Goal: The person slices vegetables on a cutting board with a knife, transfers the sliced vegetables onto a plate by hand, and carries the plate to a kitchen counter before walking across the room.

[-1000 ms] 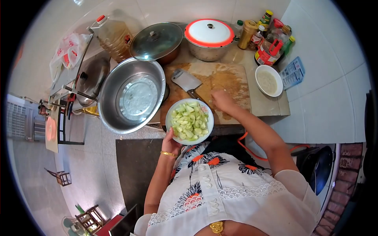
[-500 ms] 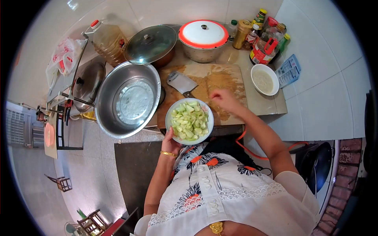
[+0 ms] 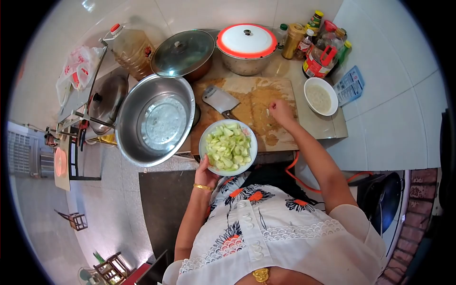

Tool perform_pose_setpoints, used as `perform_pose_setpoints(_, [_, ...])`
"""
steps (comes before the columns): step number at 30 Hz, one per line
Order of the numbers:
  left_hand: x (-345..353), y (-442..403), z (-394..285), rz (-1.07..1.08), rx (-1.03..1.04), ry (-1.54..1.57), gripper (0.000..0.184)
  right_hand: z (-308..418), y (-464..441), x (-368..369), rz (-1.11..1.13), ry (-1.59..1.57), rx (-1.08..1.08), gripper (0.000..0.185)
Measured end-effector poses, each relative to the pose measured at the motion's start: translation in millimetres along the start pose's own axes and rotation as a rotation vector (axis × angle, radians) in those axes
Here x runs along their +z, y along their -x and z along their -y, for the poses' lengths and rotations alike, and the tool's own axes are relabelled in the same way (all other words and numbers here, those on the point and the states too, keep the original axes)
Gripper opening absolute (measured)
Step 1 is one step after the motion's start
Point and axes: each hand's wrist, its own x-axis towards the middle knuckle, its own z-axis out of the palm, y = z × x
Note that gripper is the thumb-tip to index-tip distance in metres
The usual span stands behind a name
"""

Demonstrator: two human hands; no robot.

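My left hand [image 3: 206, 173] grips the near left rim of a white plate [image 3: 252, 163], thumb on top. Sliced pale green vegetable pieces [image 3: 229, 146] are heaped on it. The plate sits over the near edge of a wooden cutting board [image 3: 259, 95]. Above the board's right part is my right hand [image 3: 282, 113], its fingers curled together. A small pale piece [image 3: 268, 112] shows beside its fingertips; I cannot tell whether they hold it. Just beyond the plate, a cleaver [image 3: 221, 100] lies flat on the board, handle toward me.
Left of the board stands a large metal basin [image 3: 122, 128]. Behind are a glass-lidded pan [image 3: 183, 52] and a white-and-red lidded pot [image 3: 247, 61]. To the right are a bowl of cloudy liquid [image 3: 320, 110] and several seasoning bottles [image 3: 304, 46]. An orange hose [image 3: 304, 183] runs below the counter.
My right hand has moved right and slightly away from me, off from the plate. A small pale piece now shows by its fingertips. The left hand and plate have hardly moved.
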Motion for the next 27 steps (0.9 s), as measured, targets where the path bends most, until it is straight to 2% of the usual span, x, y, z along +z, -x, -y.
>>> perform_pose_setpoints(2, [-4.0,-1.5,1.1,0.021,0.003,0.000,0.048,-0.5,-3.1,2.3,-0.044,0.013,-0.027,0.011])
perform_pose_setpoints(4, [-9.5,-1.7,0.9,0.038,0.004,-0.002,0.048,11.7,1.8,6.2,-0.032,0.384,-0.201,0.009])
perform_pose_setpoints(8, [-16.7,-1.7,1.4,0.093,0.000,-0.017,0.048,17.0,2.7,13.9,-0.001,0.416,-0.215,0.010])
perform_pose_setpoints(10, [-17.9,-1.5,0.3,0.098,0.011,-0.003,0.048,37.0,5.7,-1.0,0.295,0.283,-0.186,0.009])
perform_pose_setpoints(11, [-18.3,-0.5,-1.5,0.117,-0.016,0.046,0.046,42.0,7.2,2.6,0.297,0.285,-0.189,0.009])
perform_pose_setpoints(13, [-18.6,1.2,-2.5,0.134,-0.044,0.093,0.044,51.8,15.4,12.9,0.223,0.035,-0.346,0.008])
perform_pose_setpoints(14, [-18.7,1.7,-2.7,0.119,-0.037,0.088,0.045,54.3,20.7,19.9,0.225,0.033,-0.346,0.008])
perform_pose_setpoints(16, [-16.9,4.0,-3.1,0.103,-0.030,0.082,0.046,52.2,28.3,36.8,0.018,0.235,-0.503,0.010])
perform_pose_setpoints(19, [-13.0,7.9,-4.2,0.073,-0.005,0.013,0.047,25.5,12.5,51.3,0.088,0.190,-0.554,0.013])
perform_pose_setpoints(20, [-14.9,7.7,-4.4,0.085,-0.007,0.004,0.048,24.2,8.8,39.6,0.089,0.189,-0.555,0.013])
perform_pose_setpoints(22, [-19.3,6.9,-3.0,0.092,-0.007,0.002,0.048,23.5,5.0,6.3,0.290,0.020,-0.135,0.015])
perform_pose_setpoints(25, [-20.7,4.4,0.1,0.110,-0.002,0.028,0.049,-15.7,2.8,-6.7,0.302,-0.160,-0.064,0.014])
perform_pose_setpoints(27, [-17.9,4.2,0.1,0.117,-0.009,0.018,0.051,-9.4,14.1,-11.8,0.292,-0.135,-0.067,0.015])
